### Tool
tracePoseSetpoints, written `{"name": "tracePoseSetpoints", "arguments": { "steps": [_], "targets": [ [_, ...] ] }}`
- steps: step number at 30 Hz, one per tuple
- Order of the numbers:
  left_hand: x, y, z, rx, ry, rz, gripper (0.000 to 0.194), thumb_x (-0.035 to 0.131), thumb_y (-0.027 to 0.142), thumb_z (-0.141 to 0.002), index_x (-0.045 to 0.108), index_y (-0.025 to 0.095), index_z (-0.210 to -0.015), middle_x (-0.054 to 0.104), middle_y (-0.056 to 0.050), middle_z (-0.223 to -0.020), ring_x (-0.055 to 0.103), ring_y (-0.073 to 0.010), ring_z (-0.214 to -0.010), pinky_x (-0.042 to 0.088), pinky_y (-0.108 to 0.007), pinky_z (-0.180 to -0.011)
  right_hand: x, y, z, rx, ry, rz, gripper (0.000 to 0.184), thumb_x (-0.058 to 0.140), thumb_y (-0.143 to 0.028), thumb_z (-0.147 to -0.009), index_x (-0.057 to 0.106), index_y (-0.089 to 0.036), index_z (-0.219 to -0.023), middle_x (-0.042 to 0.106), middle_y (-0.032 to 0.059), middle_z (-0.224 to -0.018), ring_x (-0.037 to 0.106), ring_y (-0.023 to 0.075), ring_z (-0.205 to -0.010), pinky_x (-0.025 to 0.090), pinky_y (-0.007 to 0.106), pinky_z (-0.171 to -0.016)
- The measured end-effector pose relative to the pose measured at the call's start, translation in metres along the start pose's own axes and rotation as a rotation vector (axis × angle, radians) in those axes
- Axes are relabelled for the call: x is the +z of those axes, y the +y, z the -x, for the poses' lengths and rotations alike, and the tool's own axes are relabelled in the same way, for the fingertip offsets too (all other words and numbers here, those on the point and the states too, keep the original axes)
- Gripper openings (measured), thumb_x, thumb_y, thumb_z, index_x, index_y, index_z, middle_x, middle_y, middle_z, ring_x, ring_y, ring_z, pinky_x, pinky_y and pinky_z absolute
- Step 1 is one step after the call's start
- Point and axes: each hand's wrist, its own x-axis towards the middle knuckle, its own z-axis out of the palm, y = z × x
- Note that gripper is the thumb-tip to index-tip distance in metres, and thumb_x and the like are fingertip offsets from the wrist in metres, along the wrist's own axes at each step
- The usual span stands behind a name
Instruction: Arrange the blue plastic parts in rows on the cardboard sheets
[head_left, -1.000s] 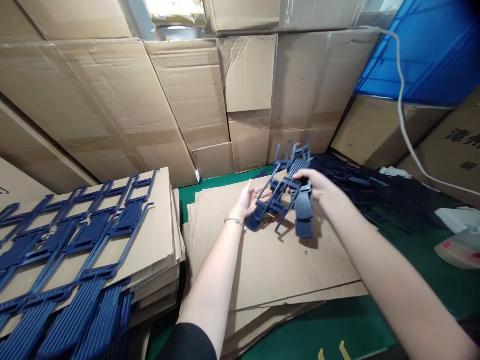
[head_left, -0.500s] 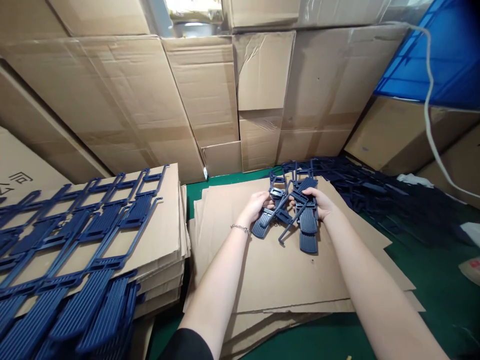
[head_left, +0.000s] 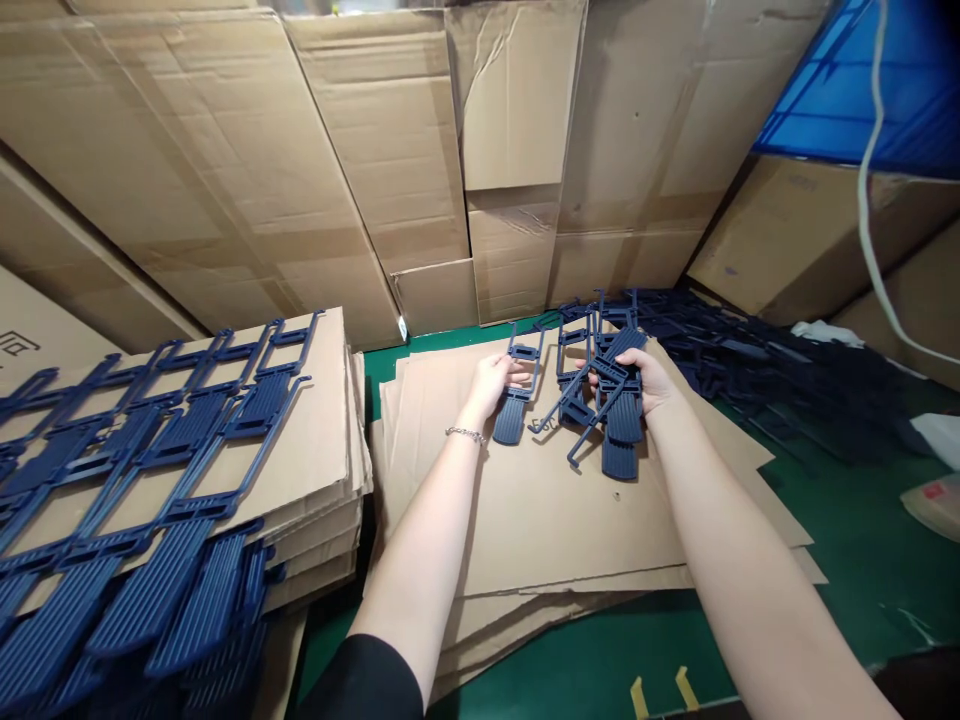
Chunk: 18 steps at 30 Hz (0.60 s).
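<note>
Cardboard stack [head_left: 555, 550], centre frame, lies below both hands. Blue bunch [head_left: 621, 462], right of centre: right hand [head_left: 649, 382] keeps its grip around it. Single blue piece [head_left: 510, 421], centre: now drawn clear, held in left hand [head_left: 490, 384]'s narrow grip; separation appears achieved.

Away came one navy piece [head_left: 510, 420]! The left hand [head_left: 493, 382] drew it clear of the tangled bundle [head_left: 621, 405] in the right hand [head_left: 651, 380]; crossed together half a second earlier, they split, and a gap opened over the cardboard [head_left: 555, 520] between them.
</note>
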Motion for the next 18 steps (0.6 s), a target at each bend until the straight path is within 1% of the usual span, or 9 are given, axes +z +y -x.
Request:
{"name": "tracePoseSetpoints", "arguments": {
  "steps": [3, 5, 7, 9, 10, 12, 14, 16, 18],
  "targets": [
    [-0.008, 0.014, 0.004, 0.094, 0.148, -0.195, 0.021, 0.036, 0.015, -0.090, 0.050, 0.008, -0.104, 0.058, -0.007, -0.085, 0.058, -0.0091, -0.062, 0.046, -0.019, -0.050, -0.004, -0.001, -0.004, 0.017, -0.031, 0.012, 0.043, 0.039, -0.023, -0.064, 0.052, -0.012, -0.103, 0.063, 0.0118, -0.085, 0.061, 0.0232, -0.069, 0.053, 0.041, -0.062],
    [-0.015, 0.026, 0.008, 0.143, 0.234, -0.359, 0.022, 0.034, 0.015, -0.090, 0.050, 0.009, -0.104, 0.058, -0.006, -0.085, 0.057, -0.0087, -0.060, 0.046, -0.019, -0.051, -0.005, -0.001, -0.007, 0.019, -0.044, 0.017, 0.043, 0.040, -0.023, -0.064, 0.052, -0.012, -0.104, 0.064, 0.0117, -0.086, 0.061, 0.0233, -0.069, 0.053, 0.042, -0.062],
    [-0.024, 0.038, 0.012, 0.164, 0.277, -0.551, 0.022, 0.035, 0.016, -0.089, 0.052, 0.009, -0.101, 0.059, -0.007, -0.083, 0.059, -0.0109, -0.063, 0.048, -0.023, -0.055, -0.005, -0.001, -0.008, 0.014, -0.048, 0.017, 0.043, 0.041, -0.022, -0.064, 0.052, -0.013, -0.104, 0.064, 0.0114, -0.086, 0.062, 0.0233, -0.069, 0.053, 0.042, -0.061],
    [-0.031, 0.045, 0.018, 0.150, 0.308, -0.757, 0.023, 0.038, 0.014, -0.087, 0.054, 0.009, -0.102, 0.060, -0.011, -0.091, 0.061, -0.0174, -0.078, 0.050, -0.031, -0.067, -0.003, -0.001, -0.007, 0.004, -0.046, 0.014, 0.042, 0.041, -0.021, -0.064, 0.051, -0.013, -0.104, 0.064, 0.0111, -0.086, 0.062, 0.0229, -0.068, 0.053, 0.041, -0.061],
    [-0.034, 0.047, 0.022, 0.136, 0.330, -0.859, 0.026, 0.039, 0.011, -0.085, 0.054, 0.008, -0.106, 0.058, -0.016, -0.103, 0.059, -0.0221, -0.092, 0.049, -0.037, -0.076, -0.002, 0.000, -0.006, -0.001, -0.045, 0.011, 0.042, 0.041, -0.021, -0.064, 0.051, -0.013, -0.103, 0.064, 0.0109, -0.086, 0.062, 0.0226, -0.068, 0.053, 0.041, -0.060],
    [-0.036, 0.045, 0.032, 0.106, 0.374, -1.048, 0.039, 0.039, 0.008, -0.082, 0.047, 0.007, -0.121, 0.037, -0.023, -0.132, 0.038, -0.0306, -0.122, 0.036, -0.048, -0.095, 0.000, 0.001, -0.004, -0.011, -0.038, 0.006, 0.039, 0.040, -0.020, -0.064, 0.051, -0.013, -0.102, 0.064, 0.0105, -0.086, 0.062, 0.0216, -0.066, 0.053, 0.039, -0.059],
    [-0.035, 0.039, 0.042, 0.070, 0.349, -1.204, 0.051, 0.043, 0.013, -0.082, 0.037, 0.012, -0.132, 0.014, -0.017, -0.145, 0.017, -0.0338, -0.132, 0.020, -0.054, -0.103, 0.002, 0.002, -0.002, -0.019, -0.029, 0.004, 0.037, 0.040, -0.020, -0.065, 0.051, -0.014, -0.100, 0.064, 0.0105, -0.086, 0.062, 0.0211, -0.065, 0.053, 0.038, -0.058],
    [-0.033, 0.031, 0.050, 0.002, 0.257, -1.315, 0.058, 0.047, 0.028, -0.082, 0.032, 0.021, -0.137, 0.011, -0.008, -0.148, 0.012, -0.0353, -0.133, 0.016, -0.057, -0.103, 0.003, 0.003, -0.001, -0.024, -0.024, 0.007, 0.036, 0.040, -0.020, -0.065, 0.051, -0.013, -0.099, 0.064, 0.0110, -0.086, 0.062, 0.0217, -0.065, 0.053, 0.039, -0.059],
    [-0.034, 0.026, 0.056, -0.091, 0.186, -1.389, 0.061, 0.042, 0.043, -0.083, 0.026, 0.027, -0.140, 0.012, -0.001, -0.148, 0.013, -0.0368, -0.132, 0.018, -0.059, -0.102, 0.004, 0.003, -0.001, -0.027, -0.021, 0.014, 0.037, 0.041, -0.020, -0.065, 0.051, -0.012, -0.099, 0.064, 0.0113, -0.084, 0.062, 0.0227, -0.066, 0.053, 0.041, -0.061]
  ]
}}
